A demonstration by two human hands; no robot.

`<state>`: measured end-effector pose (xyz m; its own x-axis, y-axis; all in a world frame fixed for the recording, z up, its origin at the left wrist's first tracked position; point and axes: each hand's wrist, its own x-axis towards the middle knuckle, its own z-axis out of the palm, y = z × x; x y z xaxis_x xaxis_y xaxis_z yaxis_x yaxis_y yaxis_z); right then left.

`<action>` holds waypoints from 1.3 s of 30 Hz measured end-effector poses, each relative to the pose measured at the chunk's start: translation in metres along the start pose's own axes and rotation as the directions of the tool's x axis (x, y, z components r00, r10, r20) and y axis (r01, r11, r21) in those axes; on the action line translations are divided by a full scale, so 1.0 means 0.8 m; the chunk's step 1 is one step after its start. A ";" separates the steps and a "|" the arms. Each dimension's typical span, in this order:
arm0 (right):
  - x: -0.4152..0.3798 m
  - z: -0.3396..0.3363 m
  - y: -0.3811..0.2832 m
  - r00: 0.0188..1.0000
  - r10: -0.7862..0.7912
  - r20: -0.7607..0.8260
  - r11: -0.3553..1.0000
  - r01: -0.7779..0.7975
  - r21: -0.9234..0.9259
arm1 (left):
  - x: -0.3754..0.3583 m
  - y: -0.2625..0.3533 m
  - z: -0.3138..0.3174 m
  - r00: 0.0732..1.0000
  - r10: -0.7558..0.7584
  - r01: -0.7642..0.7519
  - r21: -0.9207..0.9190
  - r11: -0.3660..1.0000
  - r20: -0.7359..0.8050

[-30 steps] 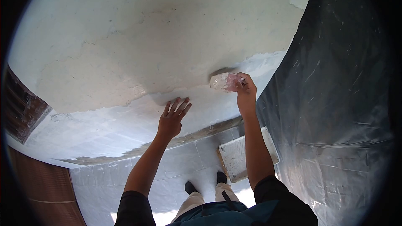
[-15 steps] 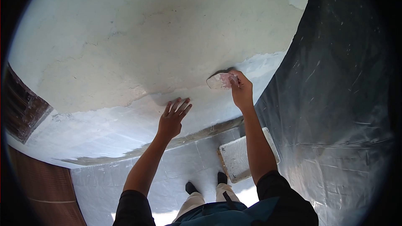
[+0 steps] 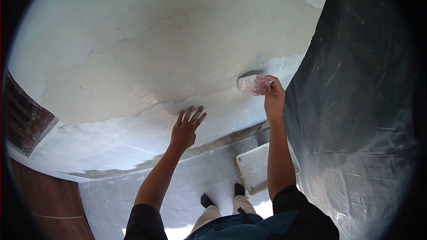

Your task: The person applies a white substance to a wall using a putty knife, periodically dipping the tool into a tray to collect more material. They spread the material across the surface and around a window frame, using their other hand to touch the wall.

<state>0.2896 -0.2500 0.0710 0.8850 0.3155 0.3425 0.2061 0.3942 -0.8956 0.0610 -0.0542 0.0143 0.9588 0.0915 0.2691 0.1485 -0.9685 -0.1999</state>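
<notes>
My right hand (image 3: 275, 95) pinches a flat, rounded piece with a white-smeared face and a pinkish patch (image 3: 254, 84); its exact kind I cannot tell. It sits close against the pale wall (image 3: 133, 31), near the border between the cream upper surface and the whiter band (image 3: 111, 138) below, and throws a dark shadow beside its edge. To the left, my left hand (image 3: 186, 129) is open, fingers spread, with the fingertips at the wall along that same border.
A white-caked paint tray (image 3: 258, 166) lies on the grey sheet-covered floor (image 3: 195, 169) near my feet. Dark plastic sheeting (image 3: 356, 106) hangs at the right. Brown slatted wood (image 3: 24, 111) is set in the wall at the left, and a reddish-brown panel (image 3: 49, 200) stands below it.
My right hand has moved to the right along the wall with the flat piece, whose face now shows more fully. My left hand stays at nearly the same place.
</notes>
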 end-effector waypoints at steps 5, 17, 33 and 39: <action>0.000 0.017 0.031 0.973 -0.062 0.221 0.936 0.134 -0.326 | 0.001 0.001 0.004 1.000 0.005 -0.005 0.021 1.000 -0.003; -0.017 0.051 0.028 0.994 0.035 0.102 0.977 -0.012 -0.214 | 0.001 0.006 0.006 0.999 -0.024 0.023 0.021 1.000 0.037; -0.012 0.009 0.009 0.975 0.120 -0.186 0.987 -0.096 0.132 | 0.001 0.004 0.009 0.999 -0.012 0.011 0.008 1.000 0.035; -0.040 0.063 0.026 0.996 0.084 -0.002 0.996 -0.084 0.006 | 0.000 0.005 0.018 0.999 0.009 -0.011 0.066 0.998 0.039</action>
<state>0.2449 -0.2086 0.0557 0.9001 0.3455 0.2653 0.1284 0.3716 -0.9195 0.0649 -0.0548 -0.0001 0.9687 0.0921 0.2305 0.1536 -0.9519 -0.2650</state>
